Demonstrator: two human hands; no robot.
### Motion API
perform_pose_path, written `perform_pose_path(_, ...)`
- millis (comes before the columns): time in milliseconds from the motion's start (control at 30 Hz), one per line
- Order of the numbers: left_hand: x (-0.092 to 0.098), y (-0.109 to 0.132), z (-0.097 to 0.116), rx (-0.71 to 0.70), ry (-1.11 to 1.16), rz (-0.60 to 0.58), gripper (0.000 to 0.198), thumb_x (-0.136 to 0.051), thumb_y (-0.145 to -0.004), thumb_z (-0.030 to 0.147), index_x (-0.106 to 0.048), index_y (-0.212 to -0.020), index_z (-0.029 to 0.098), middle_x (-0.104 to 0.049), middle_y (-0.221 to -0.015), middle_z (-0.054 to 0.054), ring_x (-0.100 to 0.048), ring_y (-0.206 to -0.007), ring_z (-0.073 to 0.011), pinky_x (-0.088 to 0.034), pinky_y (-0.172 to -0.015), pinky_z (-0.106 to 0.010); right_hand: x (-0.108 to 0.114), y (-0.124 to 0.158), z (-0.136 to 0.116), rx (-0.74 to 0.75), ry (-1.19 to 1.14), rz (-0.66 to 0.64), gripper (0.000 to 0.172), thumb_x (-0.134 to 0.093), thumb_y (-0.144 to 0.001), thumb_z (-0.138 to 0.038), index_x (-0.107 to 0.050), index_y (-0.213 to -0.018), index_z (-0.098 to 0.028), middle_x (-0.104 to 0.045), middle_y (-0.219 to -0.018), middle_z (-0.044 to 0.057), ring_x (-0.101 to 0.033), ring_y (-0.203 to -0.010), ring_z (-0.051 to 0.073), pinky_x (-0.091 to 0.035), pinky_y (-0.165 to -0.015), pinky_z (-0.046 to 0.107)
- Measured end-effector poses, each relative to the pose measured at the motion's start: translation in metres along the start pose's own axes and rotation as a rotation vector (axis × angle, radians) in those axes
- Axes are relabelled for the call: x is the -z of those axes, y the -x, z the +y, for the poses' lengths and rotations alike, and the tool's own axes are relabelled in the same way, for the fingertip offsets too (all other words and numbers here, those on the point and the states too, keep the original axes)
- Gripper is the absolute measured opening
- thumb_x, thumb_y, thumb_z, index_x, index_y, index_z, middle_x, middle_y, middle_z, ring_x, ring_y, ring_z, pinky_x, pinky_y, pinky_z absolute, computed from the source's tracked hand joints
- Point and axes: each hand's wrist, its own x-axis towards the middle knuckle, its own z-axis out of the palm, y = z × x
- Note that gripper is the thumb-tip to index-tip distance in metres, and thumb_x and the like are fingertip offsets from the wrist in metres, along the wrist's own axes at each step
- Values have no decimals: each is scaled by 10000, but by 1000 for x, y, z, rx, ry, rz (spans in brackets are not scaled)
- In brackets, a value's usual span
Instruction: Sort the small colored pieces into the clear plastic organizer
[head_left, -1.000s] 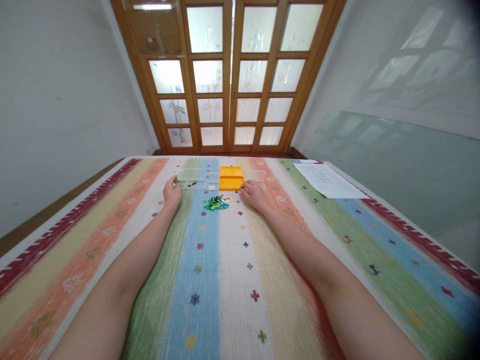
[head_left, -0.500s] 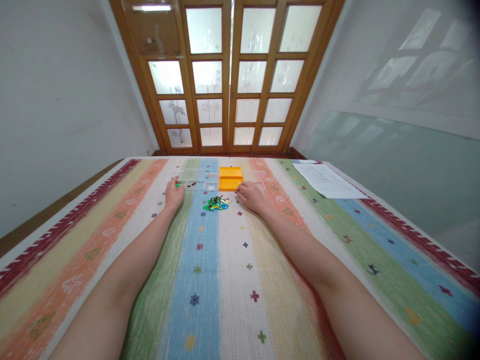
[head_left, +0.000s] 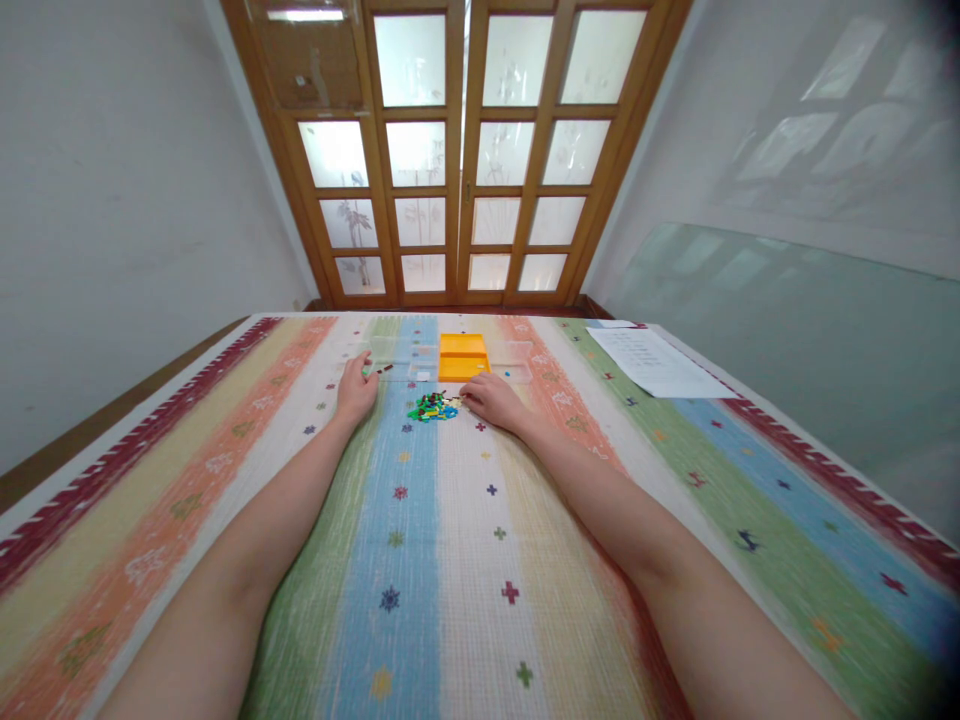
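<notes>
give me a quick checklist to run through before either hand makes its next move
1. Right hand at the pile of small pieces: ok, fingertips by its right edge.
2. Right hand holding a piece: cannot tell, the fingertips are too small to read.
3. Left hand holding a piece: cannot tell; something green shows at its fingers, but the grip is unclear.
4. Orange box open: ok, one half lies behind the other.
5. All pieces in the pile: not ok, brown pieces and a blue piece lie apart from it.
6. Paper away from the pile: ok, well off to the right.
</notes>
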Motion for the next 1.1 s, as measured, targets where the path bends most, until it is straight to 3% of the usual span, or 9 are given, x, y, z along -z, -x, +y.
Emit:
perform_pose_path(467,-2,1,0,-15,16,-33,550,-548,-876,231,-559,-1424,185,-632,-1248,-121,-630,-868,-213,-524,-936,-412,0,-1,-1,4,15,-9,126,-599,-968,-211,-717,-924,-215,-709,-953,71,-602,-946,223,-410,-842,322)
perform_pose_path(733,-3,2,1,-12,13,-64,542,-550,-883,233,-563,-1423,196,-639,-1234,-107,-610,-776,-183,-528,-907,-398,-2,1,2,-123,16,11,88,-606,-924,-208,-679,-876,-200,-687,-848,57,-564,-768,196,-361,-696,291)
perform_pose_path(1100,-2,3,4,-59,-23,-141,475,-539,-904,219,-590,-1375,192,-663,-1192,-79,-590,-728,-151,-531,-883,-367,-5,2,12,-79,-92,135,117,-586,-923,-146,-687,-957,-194,-693,-952,71,-601,-912,211,-422,-809,299)
